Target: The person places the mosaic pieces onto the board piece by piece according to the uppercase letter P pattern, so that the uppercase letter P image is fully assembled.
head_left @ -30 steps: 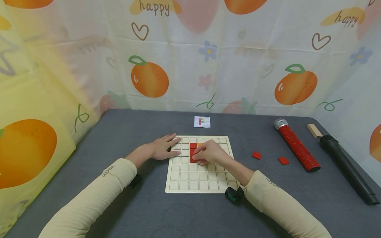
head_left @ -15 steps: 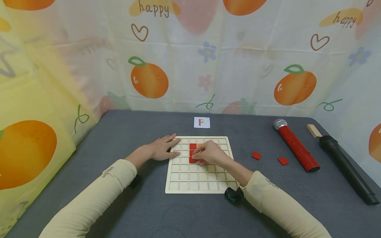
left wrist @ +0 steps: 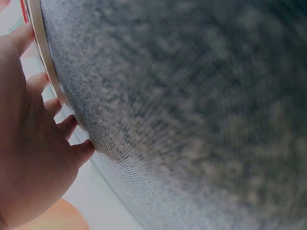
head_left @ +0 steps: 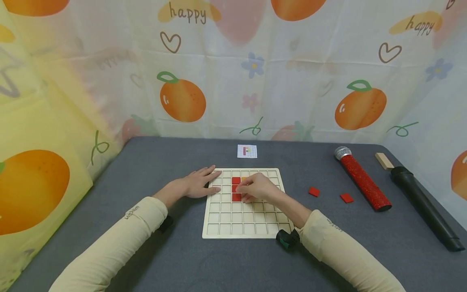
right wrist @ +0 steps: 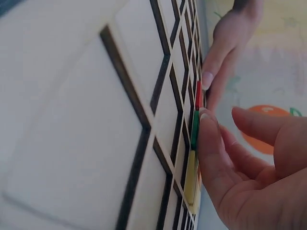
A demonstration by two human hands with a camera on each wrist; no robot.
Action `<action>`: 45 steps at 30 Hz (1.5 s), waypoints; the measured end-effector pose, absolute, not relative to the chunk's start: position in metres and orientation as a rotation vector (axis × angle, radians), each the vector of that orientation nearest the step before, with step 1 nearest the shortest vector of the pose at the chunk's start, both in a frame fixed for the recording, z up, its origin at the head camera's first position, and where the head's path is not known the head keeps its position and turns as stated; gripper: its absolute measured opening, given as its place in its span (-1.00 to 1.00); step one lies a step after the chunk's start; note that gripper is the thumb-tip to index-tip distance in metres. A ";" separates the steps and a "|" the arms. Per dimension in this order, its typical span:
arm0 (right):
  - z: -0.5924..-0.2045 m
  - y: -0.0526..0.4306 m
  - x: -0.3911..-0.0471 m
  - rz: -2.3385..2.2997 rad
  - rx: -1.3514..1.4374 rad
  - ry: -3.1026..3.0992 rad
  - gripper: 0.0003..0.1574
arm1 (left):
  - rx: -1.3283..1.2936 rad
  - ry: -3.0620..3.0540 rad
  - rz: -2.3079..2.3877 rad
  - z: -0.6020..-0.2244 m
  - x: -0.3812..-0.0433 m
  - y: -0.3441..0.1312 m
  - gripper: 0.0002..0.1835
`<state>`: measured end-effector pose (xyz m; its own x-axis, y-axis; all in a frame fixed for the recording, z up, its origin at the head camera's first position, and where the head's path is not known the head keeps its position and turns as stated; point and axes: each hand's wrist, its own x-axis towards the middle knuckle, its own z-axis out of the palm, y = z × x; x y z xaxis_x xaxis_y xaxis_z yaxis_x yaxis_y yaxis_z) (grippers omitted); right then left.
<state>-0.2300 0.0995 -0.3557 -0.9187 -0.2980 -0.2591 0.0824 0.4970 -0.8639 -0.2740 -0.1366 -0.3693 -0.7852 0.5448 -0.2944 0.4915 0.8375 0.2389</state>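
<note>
A pale wooden grid board (head_left: 223,230) lies flat on the grey table. Several red square tiles (head_left: 236,197) fill a column of its cells, with an orange-yellow tile (head_left: 243,179) beside the top one. My left hand (head_left: 197,184) rests spread on the board's left edge; in the left wrist view its fingertips (left wrist: 53,106) line that edge. My right hand (head_left: 260,187) is over the middle of the board. In the right wrist view its index fingertip touches a green tile (right wrist: 194,129), which sits between a red tile (right wrist: 198,94) and a yellow tile (right wrist: 191,178). The thumb stands apart, pinching nothing.
Behind the board lies a small printed pattern card (head_left: 247,151). Two loose red tiles, one nearer (head_left: 314,192) and one farther right (head_left: 346,198), lie right of it. Beyond are a red glittery microphone (head_left: 363,178), a black tube-shaped object (head_left: 425,207) and a wooden block (head_left: 384,161).
My right fingertips have shifted slightly right, off the lowest red tile, which now shows whole. The left hand stays in place on the board's edge.
</note>
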 end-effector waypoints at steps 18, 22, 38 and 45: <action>-0.351 0.165 -0.240 -1.448 -0.347 2.203 -0.46 | 0.793 2.655 0.216 -0.372 -0.275 -0.139 -0.21; -0.349 0.179 -0.239 -1.457 -0.348 2.200 -0.40 | 0.801 2.648 0.244 -0.370 -0.272 -0.139 -0.18; -0.340 0.230 -0.236 -1.745 -0.259 2.136 -0.32 | 0.815 2.657 0.221 -0.371 -0.276 -0.139 -0.23; -0.330 0.252 -0.236 -1.886 -0.216 2.119 -0.45 | 0.821 2.653 0.226 -0.371 -0.276 -0.139 -0.22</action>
<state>-0.2359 0.2517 -0.3296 -0.9451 -0.3043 -0.1195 0.0835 0.1289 -0.9881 -0.2760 -0.1393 -0.3714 -0.7692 0.5720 -0.2849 0.5155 0.8189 0.2524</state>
